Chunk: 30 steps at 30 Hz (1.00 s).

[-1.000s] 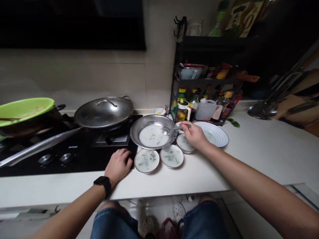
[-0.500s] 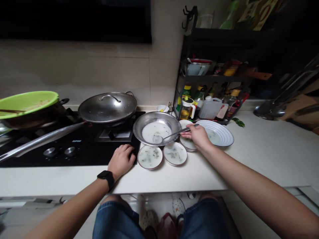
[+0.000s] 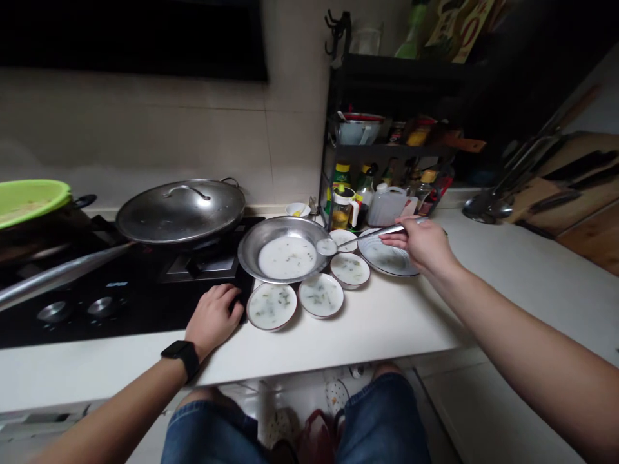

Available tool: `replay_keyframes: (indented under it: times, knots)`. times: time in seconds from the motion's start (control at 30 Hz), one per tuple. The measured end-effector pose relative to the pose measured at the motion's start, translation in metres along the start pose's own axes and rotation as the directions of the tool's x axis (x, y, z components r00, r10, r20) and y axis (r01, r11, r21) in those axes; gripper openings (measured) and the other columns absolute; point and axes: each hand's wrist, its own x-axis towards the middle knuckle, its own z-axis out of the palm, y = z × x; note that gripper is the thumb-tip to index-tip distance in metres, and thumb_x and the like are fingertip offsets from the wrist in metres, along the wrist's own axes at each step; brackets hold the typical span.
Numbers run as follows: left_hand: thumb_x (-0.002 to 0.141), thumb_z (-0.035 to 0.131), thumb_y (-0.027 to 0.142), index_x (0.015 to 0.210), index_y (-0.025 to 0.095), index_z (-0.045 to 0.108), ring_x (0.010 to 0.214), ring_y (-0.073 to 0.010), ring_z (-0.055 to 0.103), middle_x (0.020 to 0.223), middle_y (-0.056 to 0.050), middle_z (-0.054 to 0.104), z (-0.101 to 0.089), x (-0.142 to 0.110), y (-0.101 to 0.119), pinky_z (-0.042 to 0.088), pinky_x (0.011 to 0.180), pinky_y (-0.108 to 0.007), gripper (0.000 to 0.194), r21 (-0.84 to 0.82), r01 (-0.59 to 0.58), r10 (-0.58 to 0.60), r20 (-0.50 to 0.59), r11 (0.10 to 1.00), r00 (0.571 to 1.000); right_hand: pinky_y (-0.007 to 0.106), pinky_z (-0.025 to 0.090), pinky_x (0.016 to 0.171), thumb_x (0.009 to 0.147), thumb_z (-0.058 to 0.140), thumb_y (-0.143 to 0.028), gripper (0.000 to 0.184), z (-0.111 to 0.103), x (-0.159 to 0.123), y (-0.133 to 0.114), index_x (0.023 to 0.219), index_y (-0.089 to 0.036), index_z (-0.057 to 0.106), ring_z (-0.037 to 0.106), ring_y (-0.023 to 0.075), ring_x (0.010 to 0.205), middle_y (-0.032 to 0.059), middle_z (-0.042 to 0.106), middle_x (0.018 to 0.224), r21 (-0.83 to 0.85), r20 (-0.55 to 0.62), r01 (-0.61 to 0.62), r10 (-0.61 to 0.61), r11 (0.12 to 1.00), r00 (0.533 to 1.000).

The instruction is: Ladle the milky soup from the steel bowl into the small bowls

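Note:
My right hand (image 3: 420, 241) grips a long metal ladle (image 3: 372, 232), and its bowl sits at the right rim of a steel basin (image 3: 283, 223) holding thin white liquid with green flecks. That hand hovers above the edge of a large blue-striped white plate (image 3: 387, 259). Several small white plates (image 3: 320, 296) with the same liquid stand around the basin. My left hand (image 3: 211, 316) rests empty at the front edge of a black gas hob (image 3: 120, 306), next to the nearest small plate.
A lidded wok (image 3: 181, 211) sits on the hob, with a green-rimmed basin (image 3: 29, 203) on a pot to its left. A black shelf (image 3: 377, 151) of bottles stands behind the white countertop (image 3: 387, 328). Knives and boards lie at the far right.
My right hand has moved right, over the striped plate. The ladle's bowl has gone from inside the basin to its right rim. My left hand stays in place.

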Motion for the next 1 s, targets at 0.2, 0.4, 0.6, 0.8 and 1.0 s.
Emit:
replay_keyframes:
  times: [0.2, 0.4, 0.6, 0.8, 1.0]
  knots:
    - [0.097, 0.048, 0.032, 0.109, 0.018, 0.075, 0.11, -0.0315, 0.066, 0.119, -0.015, 0.073, 0.002, 0.0, -0.005, 0.053, 0.1, -0.048, 0.033, 0.013, -0.028, 0.028, -0.006, 1.0, 1.0, 0.042, 0.072, 0.062, 0.092, 0.07, -0.03, 0.01, -0.084, 0.017, 0.006, 0.086, -0.024, 0.064, 0.081, 0.0293, 0.064, 0.0084, 0.076, 0.068, 0.0, -0.043, 0.166, -0.165, 0.986, 0.985]
    - [0.096, 0.049, 0.033, 0.109, 0.019, 0.076, 0.111, -0.0315, 0.067, 0.12, -0.014, 0.074, 0.002, 0.0, -0.005, 0.054, 0.1, -0.048, 0.033, 0.023, -0.025, 0.025, -0.01, 0.999, 1.0, 0.05, 0.071, 0.063, 0.096, 0.067, -0.047, 0.024, -0.118, 0.008, 0.02, 0.087, -0.026, 0.061, 0.078, 0.0302, 0.058, 0.0063, 0.073, 0.063, -0.195, -0.191, 0.191, -0.228, 0.962, 0.955]
    - [0.096, 0.049, 0.033, 0.109, 0.019, 0.076, 0.111, -0.0318, 0.067, 0.12, -0.015, 0.074, 0.002, 0.0, -0.006, 0.055, 0.099, -0.048, 0.033, 0.023, -0.024, 0.024, -0.006, 0.999, 1.0, 0.043, 0.069, 0.076, 0.101, 0.061, -0.04, 0.021, -0.122, -0.035, 0.018, 0.101, -0.023, 0.072, 0.081, 0.0268, 0.077, 0.0091, 0.081, 0.089, -0.61, 0.275, 0.642, -0.635, 0.464, 0.721]
    - [0.097, 0.047, 0.038, 0.11, 0.018, 0.075, 0.109, -0.0332, 0.067, 0.118, -0.015, 0.074, 0.006, -0.001, -0.014, 0.054, 0.101, -0.05, 0.037, 0.021, -0.057, 0.057, -0.011, 0.998, 0.998, 0.039, 0.067, 0.092, 0.099, 0.061, -0.021, 0.017, -0.123, -0.063, -0.003, 0.107, -0.025, 0.075, 0.081, 0.0243, 0.1, 0.0075, 0.083, 0.104, -0.428, 0.769, 0.904, -0.53, -0.009, 0.359]
    - [0.095, 0.049, 0.038, 0.108, 0.02, 0.076, 0.109, -0.0331, 0.067, 0.117, -0.014, 0.075, 0.005, 0.0, -0.011, 0.054, 0.1, -0.05, 0.035, -0.005, -0.045, 0.045, -0.019, 0.999, 0.999, 0.04, 0.066, 0.09, 0.105, 0.054, -0.03, 0.021, -0.077, -0.069, -0.011, 0.11, -0.025, 0.073, 0.08, 0.025, 0.098, 0.0099, 0.082, 0.106, -0.51, 0.477, 0.834, -0.738, 0.21, 0.478]
